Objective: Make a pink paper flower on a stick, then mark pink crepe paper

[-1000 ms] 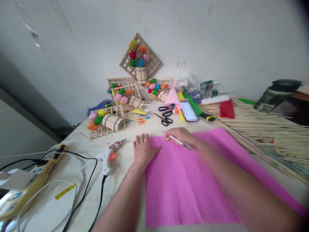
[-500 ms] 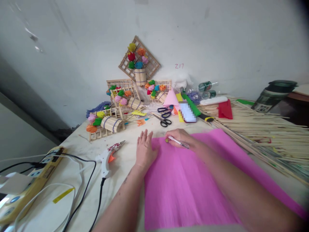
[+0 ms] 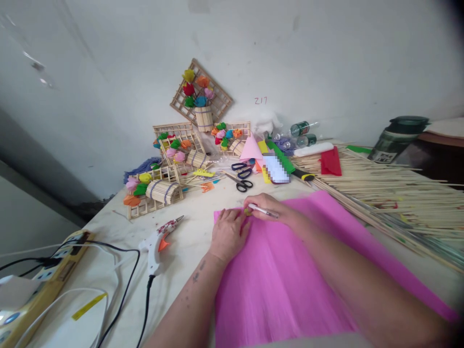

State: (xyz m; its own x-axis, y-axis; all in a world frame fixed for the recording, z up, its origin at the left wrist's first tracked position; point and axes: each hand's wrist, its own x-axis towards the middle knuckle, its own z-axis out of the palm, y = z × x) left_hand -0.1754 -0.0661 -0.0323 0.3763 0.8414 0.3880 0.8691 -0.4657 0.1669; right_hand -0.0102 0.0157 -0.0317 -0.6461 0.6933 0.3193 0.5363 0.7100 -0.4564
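Note:
A large sheet of bright pink paper (image 3: 275, 270) lies spread in front of me. My left hand (image 3: 228, 234) rests flat on its far left part, fingers stretched out and holding nothing. Just to the right, my right hand (image 3: 266, 207) is closed around a white pen (image 3: 264, 210), which points back toward the right. A small yellowish piece (image 3: 248, 211) shows at the right fingertips, on the paper's far edge; its kind is too small to make out. The tips of both hands are close together.
A glue gun (image 3: 159, 244) with a black cord lies left of the paper, beyond it a power strip (image 3: 61, 270). Scissors (image 3: 242, 183), a phone (image 3: 276, 168) and stick lattices with paper flowers (image 3: 155, 191) stand behind. Many thin sticks (image 3: 391, 188) cover the right side.
My left hand has slid right, from the paper's left edge further onto the sheet and nearer my right hand. My right hand keeps the pen. The view has shifted slightly.

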